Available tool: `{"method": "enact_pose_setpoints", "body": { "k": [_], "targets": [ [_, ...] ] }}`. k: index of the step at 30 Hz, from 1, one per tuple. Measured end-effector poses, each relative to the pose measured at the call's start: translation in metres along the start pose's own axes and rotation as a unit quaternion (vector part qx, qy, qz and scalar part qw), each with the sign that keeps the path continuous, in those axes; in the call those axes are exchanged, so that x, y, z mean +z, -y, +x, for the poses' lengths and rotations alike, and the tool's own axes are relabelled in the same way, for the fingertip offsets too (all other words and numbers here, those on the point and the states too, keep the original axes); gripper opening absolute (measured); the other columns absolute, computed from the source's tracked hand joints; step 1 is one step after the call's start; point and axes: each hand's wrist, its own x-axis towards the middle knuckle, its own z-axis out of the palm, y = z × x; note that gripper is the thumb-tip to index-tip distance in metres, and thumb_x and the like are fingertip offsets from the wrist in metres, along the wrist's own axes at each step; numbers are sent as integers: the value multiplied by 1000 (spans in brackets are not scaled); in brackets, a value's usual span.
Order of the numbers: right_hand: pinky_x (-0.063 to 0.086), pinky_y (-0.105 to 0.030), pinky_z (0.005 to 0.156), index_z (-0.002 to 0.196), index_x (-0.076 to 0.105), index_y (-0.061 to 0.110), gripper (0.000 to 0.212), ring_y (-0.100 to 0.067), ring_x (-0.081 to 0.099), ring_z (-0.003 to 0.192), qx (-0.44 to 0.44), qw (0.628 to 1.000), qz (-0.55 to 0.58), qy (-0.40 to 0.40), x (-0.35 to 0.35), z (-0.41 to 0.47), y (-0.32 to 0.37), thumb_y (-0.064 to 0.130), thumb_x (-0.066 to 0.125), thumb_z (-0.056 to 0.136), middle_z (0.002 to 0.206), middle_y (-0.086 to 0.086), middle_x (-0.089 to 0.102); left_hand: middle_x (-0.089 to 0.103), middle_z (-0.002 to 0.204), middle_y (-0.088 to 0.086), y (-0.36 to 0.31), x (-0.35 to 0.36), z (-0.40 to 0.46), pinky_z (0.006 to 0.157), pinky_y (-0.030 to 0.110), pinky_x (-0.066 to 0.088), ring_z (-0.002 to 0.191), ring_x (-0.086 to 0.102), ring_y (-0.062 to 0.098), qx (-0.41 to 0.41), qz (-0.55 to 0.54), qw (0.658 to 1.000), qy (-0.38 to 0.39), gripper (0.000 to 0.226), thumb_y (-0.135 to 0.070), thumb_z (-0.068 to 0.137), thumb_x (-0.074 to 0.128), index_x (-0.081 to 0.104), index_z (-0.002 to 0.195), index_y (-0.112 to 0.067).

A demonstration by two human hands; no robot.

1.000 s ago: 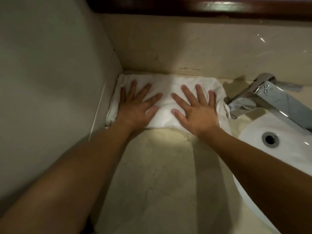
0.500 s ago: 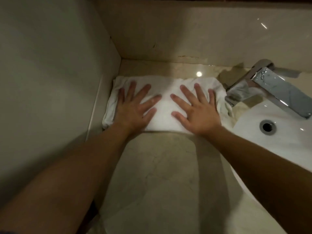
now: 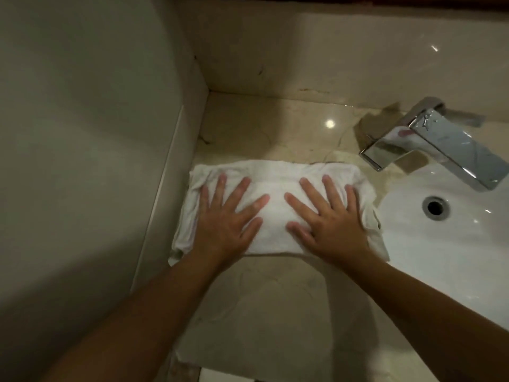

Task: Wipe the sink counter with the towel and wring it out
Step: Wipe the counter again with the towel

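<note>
Towel: a white folded rectangular cloth towel (image 3: 278, 205) is laid flat on the beige marble-patterned stone desk (image 3: 272, 307), its long side running left to right. It is seen well apart from the back wall, with a strip of bare, glossy desk between them.
Towel edges: the left edge is set just beside the pale side wall (image 3: 82, 133); the right edge is draped onto the rim of the white ceramic sink basin (image 3: 440, 257).
Left hand: the left hand (image 3: 225, 224) is pressed palm-down on the left half of the towel. Its fingers (image 3: 239, 188) are held straight and spread apart, pointed toward the back wall; nothing is gripped.
Right hand: the right hand (image 3: 330, 224) is pressed palm-down on the right half of the towel. Its fingers (image 3: 332, 188) are likewise kept straight and splayed, with nothing clasped.
Hands together: the two hands are placed side by side, the thumbs turned toward each other and a gap of bare towel left between them.
Faucet: a chrome square-edged metal faucet (image 3: 440, 144) is mounted behind the basin, its spout angled out over the bowl, near the towel's right end but not touching it.
Drain: a round metal drain opening (image 3: 435, 207) is seen in the basin below the spout.
Light: a small bright reflection is shown on the desk behind the towel.
</note>
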Motion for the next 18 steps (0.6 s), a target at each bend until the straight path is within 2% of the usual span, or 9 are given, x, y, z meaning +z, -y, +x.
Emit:
{"method": "enact_pose_setpoints", "body": {
  "k": [4, 8, 13, 14, 18],
  "targets": [
    [4, -62, 119, 153, 33, 39, 63, -38, 16, 151, -1, 1000, 4, 8, -3, 14, -5, 67, 28, 97, 163, -3, 26, 13, 164, -2, 8, -5, 19, 116, 64, 6, 151, 1, 35, 16, 10, 1000, 10, 52, -57, 99, 28, 24, 150, -49],
    [-7, -54, 119, 156, 20, 43, 64, -34, 5, 153, 36, 999, 1, 17, -12, 44, -13, 66, 12, 97, 167, 2, 13, 20, 163, -3, 22, -5, 52, 117, 62, 3, 151, 4, 34, 3, 11, 1000, 2, 52, -57, 98, 20, 26, 149, -49],
    [-8, -59, 120, 156, 2, 45, 64, -32, -6, 154, 52, 998, -26, 33, -10, 32, -7, 68, 3, 96, 168, 5, -2, 17, 163, -2, 16, -2, 43, 118, 62, -1, 151, 1, 35, -9, 2, 1000, -5, 53, -58, 98, 18, 26, 150, -48],
    [-7, -59, 120, 156, 4, 45, 64, -33, -4, 154, 49, 998, -21, 31, -7, 19, -2, 67, 6, 96, 168, 4, 0, 20, 163, -1, 11, -1, 32, 117, 63, 1, 150, 3, 37, -4, -5, 1000, -12, 53, -57, 98, 21, 28, 149, -47],
    [9, -64, 118, 154, 31, 38, 60, -38, 17, 151, 11, 1000, 1, 2, 3, -32, 14, 63, 28, 99, 164, -3, 25, 22, 162, 1, -13, 6, -25, 116, 64, 7, 150, 7, 38, -3, -9, 1000, -15, 52, -56, 98, 26, 34, 148, -45]
  ]
}}
